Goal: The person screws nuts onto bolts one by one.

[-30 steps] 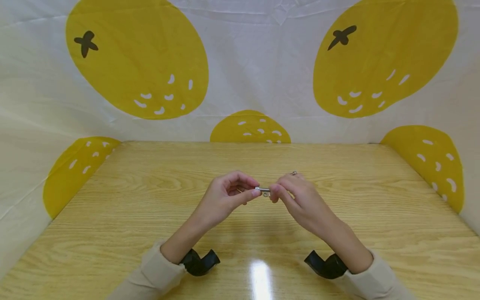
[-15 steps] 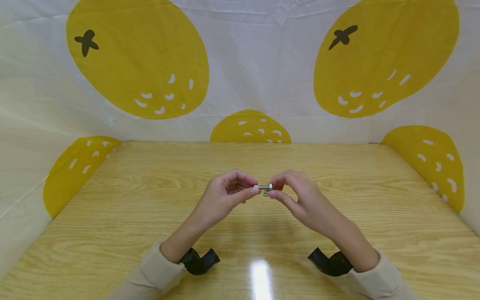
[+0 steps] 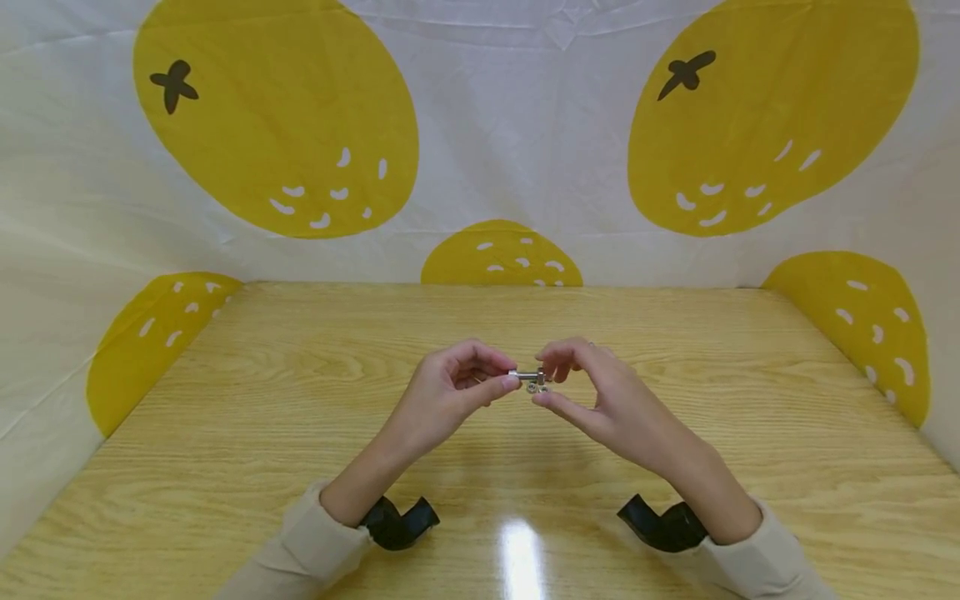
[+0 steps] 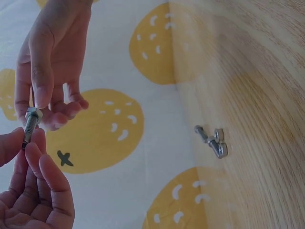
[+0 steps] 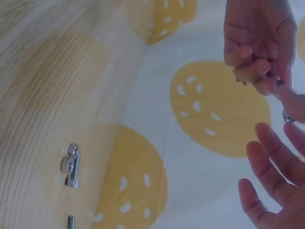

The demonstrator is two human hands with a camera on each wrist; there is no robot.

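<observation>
My left hand [image 3: 457, 383] pinches the left end of a small silver bolt [image 3: 528, 376] between thumb and fingertips. A hexagonal nut [image 4: 34, 113] sits at the bolt's other end, and threads show below it in the left wrist view. The right hand [image 3: 600, 392] is around that end, its thumb and fingers spread apart with the nut between them; contact is not visible. In the right wrist view, the left hand [image 5: 259, 47] hides most of the bolt.
On the wooden table [image 3: 315, 333], loose nuts [image 4: 221, 150] lie against a loose bolt [image 4: 206, 138]. Another bolt [image 5: 71, 222] is partly visible at the right wrist view's lower edge. A white cloth [image 3: 517, 125] with yellow fruit prints hangs along the table's back and sides.
The right hand's fingers covered the bolt's right end, then pinched the nut, and now are spread apart around it. My left hand stays in place with the bolt.
</observation>
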